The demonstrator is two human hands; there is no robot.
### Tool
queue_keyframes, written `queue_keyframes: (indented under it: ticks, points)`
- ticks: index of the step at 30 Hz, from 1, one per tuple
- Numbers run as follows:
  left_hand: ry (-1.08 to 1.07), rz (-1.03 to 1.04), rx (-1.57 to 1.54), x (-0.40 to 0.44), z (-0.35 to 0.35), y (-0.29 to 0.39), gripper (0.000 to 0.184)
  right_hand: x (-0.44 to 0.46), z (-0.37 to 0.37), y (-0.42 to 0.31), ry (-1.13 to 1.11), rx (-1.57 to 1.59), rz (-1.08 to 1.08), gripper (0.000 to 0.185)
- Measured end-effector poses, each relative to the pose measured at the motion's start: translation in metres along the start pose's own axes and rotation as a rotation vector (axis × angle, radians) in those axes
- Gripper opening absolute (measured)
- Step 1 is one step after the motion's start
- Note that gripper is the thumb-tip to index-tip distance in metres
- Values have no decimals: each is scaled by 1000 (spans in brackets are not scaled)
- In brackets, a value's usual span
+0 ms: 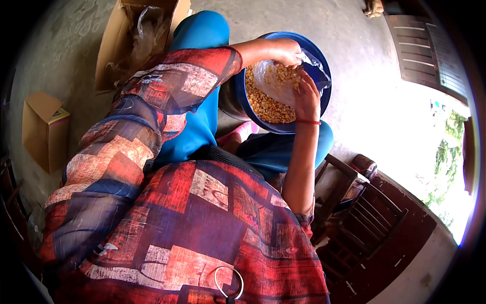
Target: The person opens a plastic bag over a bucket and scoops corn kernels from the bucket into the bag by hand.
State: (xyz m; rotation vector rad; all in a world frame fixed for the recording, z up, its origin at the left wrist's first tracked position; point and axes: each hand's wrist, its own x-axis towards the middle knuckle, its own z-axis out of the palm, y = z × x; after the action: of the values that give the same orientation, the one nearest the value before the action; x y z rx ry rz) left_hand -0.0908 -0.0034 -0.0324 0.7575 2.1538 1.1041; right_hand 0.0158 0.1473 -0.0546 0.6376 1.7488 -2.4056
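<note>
A round blue bucket (324, 52) stands between my knees, with yellow-orange corn kernels (268, 107) inside. Over its mouth lies a clear plastic bag (266, 76) with more kernels in it. My left hand (287, 52) reaches across from the left, its fingers closed on the bag's upper edge. On the right side, my right hand (307, 99), with a red band at the wrist, has its fingers curled against the bag's side near the kernels. Its fingertips are partly hidden by the bag.
An open cardboard box (109, 53) with crumpled plastic stands at the upper left. A smaller carton (43, 134) sits on the grey floor below it. Dark wooden furniture with slats (367, 210) is at the lower right, beside a bright doorway (405, 137).
</note>
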Motion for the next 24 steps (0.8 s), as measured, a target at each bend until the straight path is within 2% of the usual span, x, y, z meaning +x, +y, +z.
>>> queue_keyframes:
  ticks: [1, 2, 4, 5, 6, 8, 10, 11, 12, 14, 18, 20, 24]
  points:
    - [3, 1, -21, 0, 0, 0, 28, -2, 1, 0, 36, -168, -73, 27]
    - [7, 3, -41, 1, 1, -1, 30, -6, 4, -2, 36, -168, -73, 27]
    - [25, -5, -93, 3, 1, -1, 32, -20, 11, -11, -25, -418, -244, 25]
    - [43, -13, -144, 3, 1, -2, 34, -27, 16, -19, -101, -359, -148, 22]
    - [41, -14, -145, 3, 1, -2, 34, -33, 22, -24, -100, -359, -146, 22]
    - [28, -22, -227, 3, -1, -2, 36, -42, 34, -27, -560, -489, 105, 21]
    - [18, -22, -218, 3, -2, -1, 37, -45, 46, -13, -725, -773, 124, 22]
    - [23, -19, -214, 1, -2, 0, 36, -41, 45, 4, -737, -914, 122, 24]
    - [29, -17, -209, 0, -2, 0, 36, -39, 42, 22, -750, -1060, -190, 26]
    - [31, -13, -197, -3, -5, 2, 36, -38, 34, 40, -736, -1291, -512, 27]
    - [31, 12, -223, -1, -5, -3, 35, -34, 24, 39, -755, -1372, -344, 25]
    - [17, 5, -220, -2, -5, -1, 34, -32, 21, 36, -801, -1580, -69, 23]
    - [22, 9, -204, -1, -4, -1, 32, -35, 15, 28, -727, -1577, -98, 21]
